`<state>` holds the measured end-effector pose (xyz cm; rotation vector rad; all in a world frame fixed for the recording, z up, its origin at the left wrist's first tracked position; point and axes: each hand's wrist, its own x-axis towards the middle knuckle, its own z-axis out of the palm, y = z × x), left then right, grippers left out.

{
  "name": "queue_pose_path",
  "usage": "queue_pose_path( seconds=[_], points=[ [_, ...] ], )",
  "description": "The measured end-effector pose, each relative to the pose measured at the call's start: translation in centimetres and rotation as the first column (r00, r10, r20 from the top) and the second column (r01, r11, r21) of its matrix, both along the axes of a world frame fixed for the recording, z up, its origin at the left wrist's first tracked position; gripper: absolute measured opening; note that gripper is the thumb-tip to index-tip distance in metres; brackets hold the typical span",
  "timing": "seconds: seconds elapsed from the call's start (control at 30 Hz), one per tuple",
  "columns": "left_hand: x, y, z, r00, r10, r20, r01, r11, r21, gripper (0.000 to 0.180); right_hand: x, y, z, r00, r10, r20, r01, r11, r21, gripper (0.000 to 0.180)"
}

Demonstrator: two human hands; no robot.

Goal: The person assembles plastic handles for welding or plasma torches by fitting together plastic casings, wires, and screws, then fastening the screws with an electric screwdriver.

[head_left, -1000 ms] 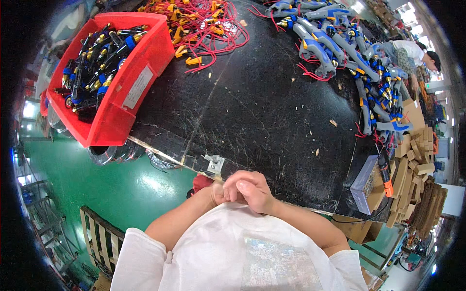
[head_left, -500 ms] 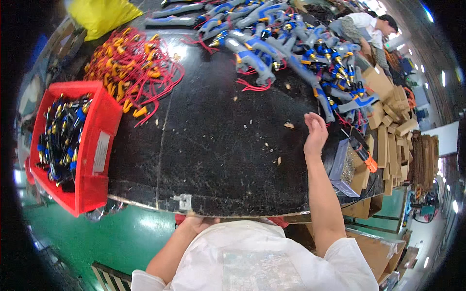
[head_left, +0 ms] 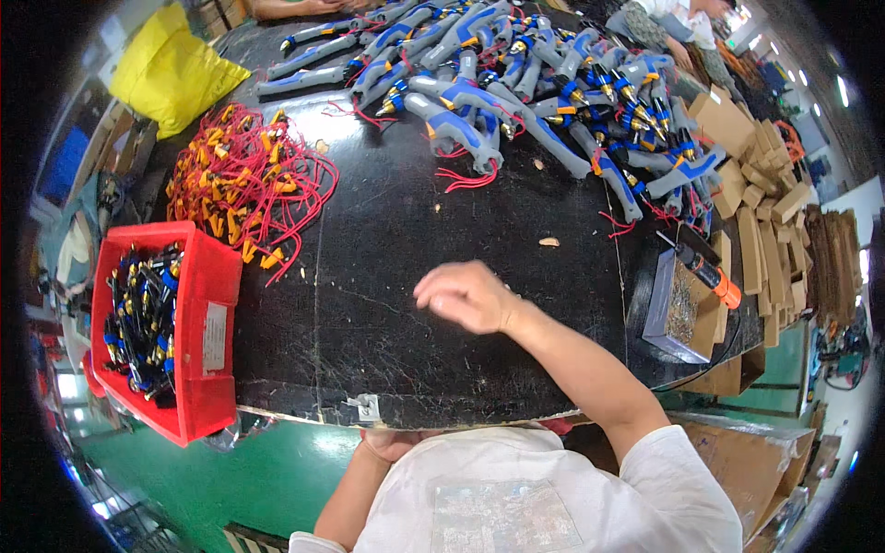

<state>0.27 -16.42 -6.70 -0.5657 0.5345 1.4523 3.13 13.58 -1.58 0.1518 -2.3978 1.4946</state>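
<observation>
My right hand point(head_left: 468, 297) hovers over the middle of the black tabletop point(head_left: 387, 359), palm down, fingers loosely bent and pointing left. Nothing shows in it. At the table's near edge, beside a scrap of clear tape point(head_left: 365, 406), is my left hand point(head_left: 392, 444); its fingers are hidden below the edge. Small pale crumbs lie about, with a larger chip point(head_left: 549, 242) beyond my right hand. Farther off is a big heap of grey-and-blue tool handles point(head_left: 461, 134) with red wires. Orange connectors on red wires point(head_left: 249, 184) form a pile at the left.
A red bin point(head_left: 210, 369) of black, blue and brass parts stands at the left edge. At right, a black-and-orange power screwdriver point(head_left: 708, 272) rests on a grey box point(head_left: 662, 313) of small metal pieces. Cardboard pieces point(head_left: 761, 212) and a yellow bag point(head_left: 175, 74) flank the table. Two people are across it.
My right hand has swung left and nearer, from beside the handle heap to mid-table. My left hand stays by the table edge. The whole view has shifted slightly.
</observation>
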Motion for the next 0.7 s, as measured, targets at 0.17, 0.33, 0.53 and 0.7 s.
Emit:
queue_pose_path(
  seconds=[0.17, 0.33, 0.53, 0.7],
  points=[
    [0.0, -0.8, -0.6, 1.0, -0.002, -0.016, 0.001, 0.998, -0.065, 0.045, 3.2, -9.1, 0.0, 0.994, 0.103, -0.032, -0.106, 0.986, -0.13, 0.014],
    [0.0, -4.2, -5.8, 0.921, -0.174, -0.349, 0.147, 0.984, -0.102, 0.05, 4.0, -16.4, -0.4, 0.984, 0.175, -0.047, -0.181, 0.948, -0.262, 0.02],
    [-0.1, -8.8, -7.9, 0.673, -0.213, -0.709, 0.245, 0.968, -0.058, 0.048, 4.0, -17.3, 0.3, 0.944, 0.33, -0.012, -0.305, 0.858, -0.414, 0.025],
    [0.3, -6.7, -8.8, 0.389, -0.133, -0.912, 0.248, 0.968, -0.036, 0.046, 5.1, -16.4, 0.5, 0.967, 0.255, -0.008, -0.203, 0.751, -0.629, 0.025]
  ],
)
